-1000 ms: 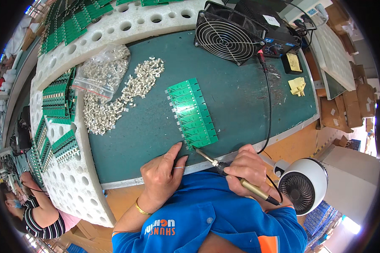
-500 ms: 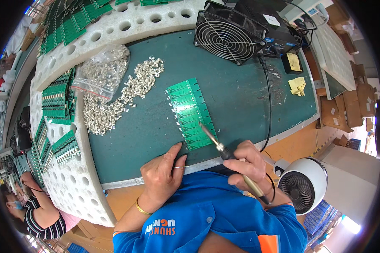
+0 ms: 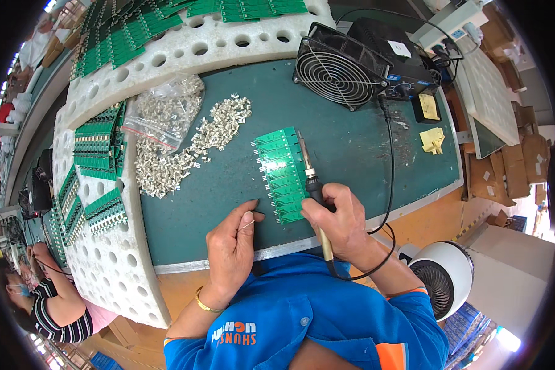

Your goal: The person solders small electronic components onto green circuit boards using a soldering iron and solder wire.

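My right hand grips a soldering iron, its tip pointing far and slightly left, its long axis running near to far along the right edge of the green circuit board. The board lies far-left of that hand, lengthwise near to far, pins facing left. My left hand, near-left of it, pinches a thin wire.

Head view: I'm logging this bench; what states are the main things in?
Left hand: pinching thin wire
Right hand: gripping soldering iron
Soldering iron: held; heat unclear
Green board panel: lying flat
Loose connectors: heaped
Plastic bag: holding connectors; closure unclear
Black fan: upright; spinning unclear
Soldering station: power unclear
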Action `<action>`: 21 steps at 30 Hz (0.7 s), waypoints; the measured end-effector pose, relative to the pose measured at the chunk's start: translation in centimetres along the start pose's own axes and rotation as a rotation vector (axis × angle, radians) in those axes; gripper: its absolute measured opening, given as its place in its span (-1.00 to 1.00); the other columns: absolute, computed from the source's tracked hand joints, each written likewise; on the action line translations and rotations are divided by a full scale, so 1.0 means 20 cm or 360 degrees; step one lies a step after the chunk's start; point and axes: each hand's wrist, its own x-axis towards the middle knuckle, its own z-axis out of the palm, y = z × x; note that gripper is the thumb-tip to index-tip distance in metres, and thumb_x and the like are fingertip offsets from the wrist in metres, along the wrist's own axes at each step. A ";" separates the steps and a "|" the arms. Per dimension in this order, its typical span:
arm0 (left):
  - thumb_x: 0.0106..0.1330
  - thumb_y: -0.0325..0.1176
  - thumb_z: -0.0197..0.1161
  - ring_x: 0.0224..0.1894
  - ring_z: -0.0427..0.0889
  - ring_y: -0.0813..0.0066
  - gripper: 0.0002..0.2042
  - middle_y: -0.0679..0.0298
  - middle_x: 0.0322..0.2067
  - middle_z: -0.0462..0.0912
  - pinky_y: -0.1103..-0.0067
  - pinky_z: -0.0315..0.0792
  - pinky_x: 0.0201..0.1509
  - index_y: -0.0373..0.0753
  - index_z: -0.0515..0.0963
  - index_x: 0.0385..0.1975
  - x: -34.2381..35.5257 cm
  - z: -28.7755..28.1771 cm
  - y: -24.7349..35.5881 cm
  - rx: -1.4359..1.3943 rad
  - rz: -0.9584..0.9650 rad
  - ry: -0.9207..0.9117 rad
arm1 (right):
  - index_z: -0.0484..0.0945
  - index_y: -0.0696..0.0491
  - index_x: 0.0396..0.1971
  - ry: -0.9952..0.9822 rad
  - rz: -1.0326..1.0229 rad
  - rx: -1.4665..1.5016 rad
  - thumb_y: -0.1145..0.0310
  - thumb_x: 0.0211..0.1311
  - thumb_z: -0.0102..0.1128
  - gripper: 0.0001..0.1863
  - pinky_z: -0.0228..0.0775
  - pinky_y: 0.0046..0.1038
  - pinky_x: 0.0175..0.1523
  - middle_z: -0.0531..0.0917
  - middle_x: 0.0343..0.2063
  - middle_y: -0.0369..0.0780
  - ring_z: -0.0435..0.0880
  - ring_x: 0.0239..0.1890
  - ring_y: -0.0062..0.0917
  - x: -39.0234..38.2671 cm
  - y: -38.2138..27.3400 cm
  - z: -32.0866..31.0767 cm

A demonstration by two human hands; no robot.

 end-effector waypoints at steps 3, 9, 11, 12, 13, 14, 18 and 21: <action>0.49 -0.35 0.07 -0.47 0.58 0.56 -0.74 0.16 -0.38 0.74 0.59 0.45 -0.36 -0.40 0.59 -0.05 0.03 -0.02 0.02 -0.0081 -0.0135 -0.0094 | 0.58 -0.01 -0.18 -0.0128 0.0053 0.0008 0.56 -0.23 0.37 -0.54 0.44 -0.35 -0.39 0.40 -0.25 -0.13 0.54 -0.38 -0.33 0.00 -0.01 0.01; 0.48 -0.38 0.06 -0.45 0.58 0.60 -0.74 0.15 -0.38 0.74 0.59 0.46 -0.34 -0.40 0.58 -0.03 0.06 -0.03 0.01 -0.0118 -0.0095 -0.0157 | 0.54 0.02 -0.23 0.0101 0.0254 0.0341 0.64 -0.05 0.40 -0.64 0.35 -0.44 -0.44 0.37 -0.32 -0.16 0.44 -0.44 -0.40 0.03 -0.05 0.03; 0.50 -0.33 0.04 -0.42 0.53 0.65 -0.72 0.22 -0.35 0.73 0.63 0.43 -0.31 -0.41 0.58 -0.02 0.06 -0.03 -0.01 -0.0172 -0.0084 -0.0173 | 0.54 0.03 -0.18 0.0211 0.0281 0.0498 0.71 -0.02 0.33 -0.61 0.41 -0.40 -0.37 0.36 -0.29 -0.15 0.46 -0.38 -0.43 0.07 -0.08 0.01; 0.51 -0.29 0.03 -0.40 0.48 0.70 -0.69 0.30 -0.33 0.72 0.66 0.40 -0.29 -0.41 0.57 -0.01 0.06 -0.04 -0.02 -0.0221 -0.0073 -0.0196 | 0.52 0.07 -0.17 0.0236 0.0201 0.0465 0.71 0.05 0.32 -0.66 0.46 -0.47 -0.43 0.36 -0.29 -0.14 0.44 -0.37 -0.46 0.09 -0.09 0.01; 0.51 -0.29 0.03 -0.40 0.48 0.70 -0.69 0.30 -0.33 0.72 0.66 0.40 -0.29 -0.41 0.57 -0.01 0.06 -0.04 -0.04 -0.0229 -0.0066 -0.0181 | 0.52 0.07 -0.17 0.0231 0.0183 0.0463 0.71 0.05 0.32 -0.66 0.46 -0.47 -0.43 0.36 -0.29 -0.14 0.44 -0.37 -0.46 0.09 -0.11 0.01; 0.50 -0.32 0.04 -0.33 0.56 0.64 -0.71 0.24 -0.32 0.72 0.64 0.44 -0.23 -0.41 0.57 -0.02 0.06 -0.04 -0.06 -0.0348 -0.0083 -0.0203 | 0.52 0.09 -0.18 0.0277 0.0306 0.0654 0.70 0.09 0.30 -0.69 0.49 -0.52 -0.46 0.36 -0.28 -0.14 0.44 -0.36 -0.48 0.10 -0.14 0.02; 0.51 -0.32 0.05 -0.20 0.62 0.59 -0.70 0.24 -0.26 0.70 0.64 0.48 -0.10 -0.43 0.57 0.00 0.05 -0.15 0.02 -0.0887 -0.0323 -0.0232 | 0.49 0.14 -0.18 0.0376 0.0305 0.0939 0.67 0.19 0.25 -0.77 0.56 -0.62 -0.53 0.36 -0.25 -0.13 0.45 -0.34 -0.53 0.20 -0.20 0.05; 0.50 -0.33 0.09 -0.18 0.59 0.64 -0.71 0.29 -0.22 0.69 0.67 0.48 -0.09 -0.44 0.56 0.00 0.07 -0.24 0.07 -0.1138 -0.0204 -0.0183 | 0.47 0.15 -0.18 0.0437 0.0327 0.1085 0.67 0.19 0.25 -0.76 0.55 -0.61 -0.54 0.37 -0.24 -0.12 0.48 -0.34 -0.54 0.29 -0.22 0.08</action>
